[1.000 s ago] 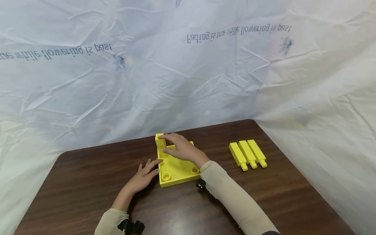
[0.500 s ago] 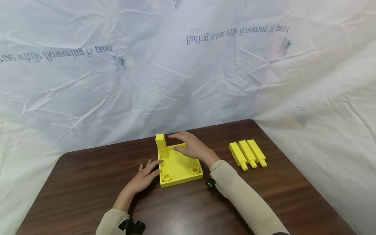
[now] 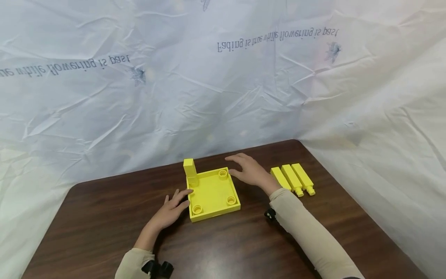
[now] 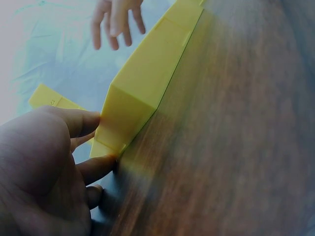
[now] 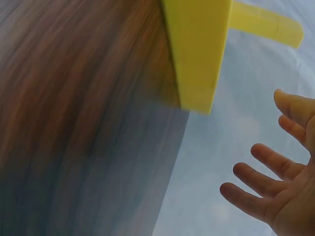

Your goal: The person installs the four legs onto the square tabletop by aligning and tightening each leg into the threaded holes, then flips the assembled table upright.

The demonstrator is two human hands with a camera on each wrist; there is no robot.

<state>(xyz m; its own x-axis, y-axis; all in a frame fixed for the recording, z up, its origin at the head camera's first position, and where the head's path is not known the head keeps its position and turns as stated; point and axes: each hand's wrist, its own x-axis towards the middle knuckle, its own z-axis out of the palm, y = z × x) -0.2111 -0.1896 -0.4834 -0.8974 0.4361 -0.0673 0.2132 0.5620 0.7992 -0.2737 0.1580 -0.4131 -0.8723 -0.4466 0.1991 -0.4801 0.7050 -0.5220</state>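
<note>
A square yellow tray (image 3: 213, 190) with a low rim lies on the table. Round sockets show in three of its corners, one being the far right socket (image 3: 223, 174). From the far left corner a yellow square post (image 3: 190, 169) stands upright. My left hand (image 3: 169, 213) touches the tray's left side, its fingers spread; in the left wrist view two fingertips (image 4: 101, 164) meet the wall. My right hand (image 3: 250, 170) hovers beyond the tray's far right corner, holding nothing. Its fingers (image 5: 258, 179) are spread in the right wrist view.
Three yellow posts with narrow knobbed ends lie side by side at the right, the middle post (image 3: 292, 179) among them. My right forearm partly covers the nearest one. A wrinkled white sheet (image 3: 195, 97) hangs behind the dark wooden table (image 3: 104, 217).
My right hand has left the upright post and moved right across the tray, uncovering the far right socket. My left hand stays at the tray's left side.
</note>
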